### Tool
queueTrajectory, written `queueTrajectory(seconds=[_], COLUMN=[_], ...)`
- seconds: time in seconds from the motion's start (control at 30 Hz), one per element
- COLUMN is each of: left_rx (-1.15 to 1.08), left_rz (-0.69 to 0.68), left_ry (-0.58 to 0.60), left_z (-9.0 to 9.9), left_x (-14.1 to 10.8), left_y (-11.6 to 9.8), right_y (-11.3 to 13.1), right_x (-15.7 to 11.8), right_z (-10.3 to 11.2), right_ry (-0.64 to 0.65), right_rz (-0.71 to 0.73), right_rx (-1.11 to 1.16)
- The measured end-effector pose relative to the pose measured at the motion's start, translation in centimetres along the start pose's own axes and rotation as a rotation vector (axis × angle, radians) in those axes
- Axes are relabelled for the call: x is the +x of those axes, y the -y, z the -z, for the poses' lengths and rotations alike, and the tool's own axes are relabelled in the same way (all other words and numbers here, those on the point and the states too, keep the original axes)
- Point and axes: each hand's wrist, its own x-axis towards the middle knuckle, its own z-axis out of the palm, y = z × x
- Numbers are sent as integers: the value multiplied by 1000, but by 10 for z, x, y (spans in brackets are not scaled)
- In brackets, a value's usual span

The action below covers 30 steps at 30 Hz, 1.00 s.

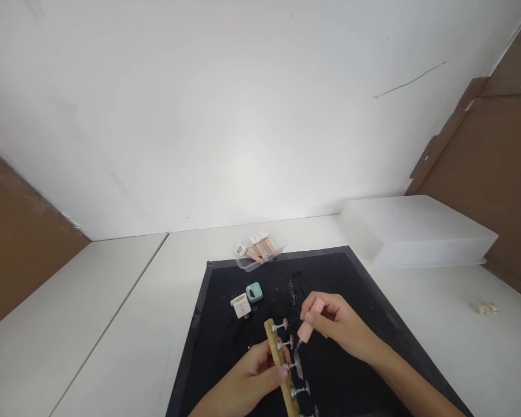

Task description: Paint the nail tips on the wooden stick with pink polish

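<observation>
My left hand (pixel 260 373) grips a wooden nail-display bar (pixel 274 341) at the lower middle of the view, thumb across its near side. Several small metal stems stand out from the bar, each carrying a false nail tip (pixel 298 366). Pinched between the fingers of my right hand (pixel 330 318) is a nail polish brush (pixel 310 321) with a pink handle. Its bristle end points down and left, close to the middle nail tip; whether the two touch I cannot tell. A white square polish bottle (pixel 242 306) and a teal one (pixel 254 292) lie left of the hands.
A black mat (pixel 226 341) covers the table's middle. At its far edge, a clear plastic tray (pixel 247 267) holds several pink-handled polish bottles. A white translucent box (pixel 421 231) stands at the right, with small cream rings (pixel 486 308) nearer me. A white wall rises behind.
</observation>
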Motion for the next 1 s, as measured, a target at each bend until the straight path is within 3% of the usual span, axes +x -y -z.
queueTrajectory(seconds=[0.2,0.47,0.73,1.0], left_rx=[-6,0,-10,4], left_rz=[34,5,29,38], left_ry=[-32,10,-25,-41], left_z=[0,0,0,1], left_x=[0,0,-2,-2], left_y=[-1,0,-1,3], right_y=[0,-2,-2,-2], right_x=[-1,3,0,4], right_z=[-2,-1,-2,-1], right_ry=[137,3,142,-13], right_rz=[-18,-22,-42,-41], right_rx=[49,2,45,40])
